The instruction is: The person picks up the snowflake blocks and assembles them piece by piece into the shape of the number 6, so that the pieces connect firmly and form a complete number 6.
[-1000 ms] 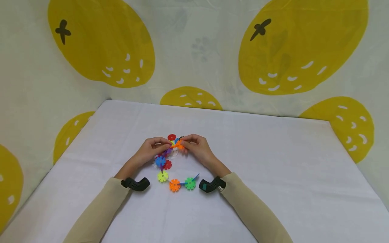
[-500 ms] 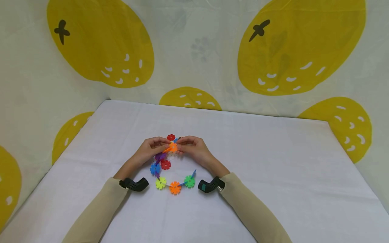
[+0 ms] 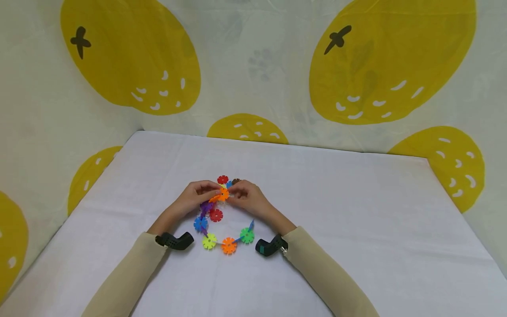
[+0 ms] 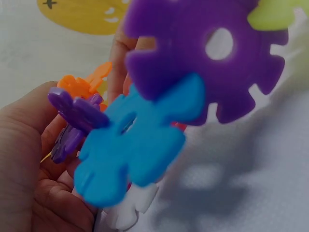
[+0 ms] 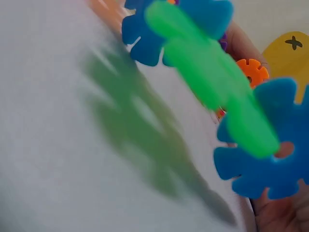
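Both hands meet over a chain of notched plastic snowflake discs, seen in the head view. My left hand point(image 3: 195, 194) pinches a tilted orange disc point(image 3: 215, 199) at the chain's upper end. Joined to that is a second orange disc point(image 3: 224, 194), facing up, its right rim between the fingertips of my right hand point(image 3: 248, 200). From there the chain drops through a purple disc point(image 3: 207, 207) and a blue disc point(image 3: 200, 224). It then bends right through yellow point(image 3: 209, 241), orange and green point(image 3: 247, 235) discs. In the left wrist view, a large purple disc point(image 4: 178, 63) partly covers the fingers.
Loose discs lie round the hands: a red disc point(image 3: 222, 179) and a brown disc point(image 3: 236, 181) behind them, another red disc point(image 3: 216, 215) inside the chain's curve. A white cloth point(image 3: 356, 220) covers the table. Behind it hangs a curtain point(image 3: 257, 66) with yellow fruit prints.
The two orange discs have shifted left and turned towards the camera. The chain's left side has swung down and left. My right hand has moved slightly left and nearer, uncovering the brown disc.
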Tool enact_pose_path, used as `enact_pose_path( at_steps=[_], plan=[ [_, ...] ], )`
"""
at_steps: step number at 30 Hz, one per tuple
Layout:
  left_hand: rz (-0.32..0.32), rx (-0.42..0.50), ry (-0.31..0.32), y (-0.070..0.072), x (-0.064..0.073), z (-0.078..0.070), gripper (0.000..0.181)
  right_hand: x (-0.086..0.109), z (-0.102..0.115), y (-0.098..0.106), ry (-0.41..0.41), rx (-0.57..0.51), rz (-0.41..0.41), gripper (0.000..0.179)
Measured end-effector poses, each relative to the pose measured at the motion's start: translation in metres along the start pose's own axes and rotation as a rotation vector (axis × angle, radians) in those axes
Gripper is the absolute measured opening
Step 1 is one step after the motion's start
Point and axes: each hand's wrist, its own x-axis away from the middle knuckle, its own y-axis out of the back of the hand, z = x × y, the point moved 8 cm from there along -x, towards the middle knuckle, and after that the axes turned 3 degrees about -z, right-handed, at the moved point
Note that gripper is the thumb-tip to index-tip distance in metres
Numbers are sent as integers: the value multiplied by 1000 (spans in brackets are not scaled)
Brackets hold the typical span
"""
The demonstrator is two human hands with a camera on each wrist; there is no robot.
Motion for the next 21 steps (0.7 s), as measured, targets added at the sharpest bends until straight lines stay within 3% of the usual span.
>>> enact_pose_path(
  at_steps=[9, 14, 21],
  plan=[
    [-10, 8, 5, 1, 0, 1, 33, 0, 6, -3, 34, 104, 4, 30],
    [-8, 8, -14, 1, 1, 0, 32, 0, 3, -2, -6, -3, 15, 23],
    [-16, -4, -10, 2, 1, 0, 33, 1, -10, 2, -128, -225, 1, 20]
  ],
)
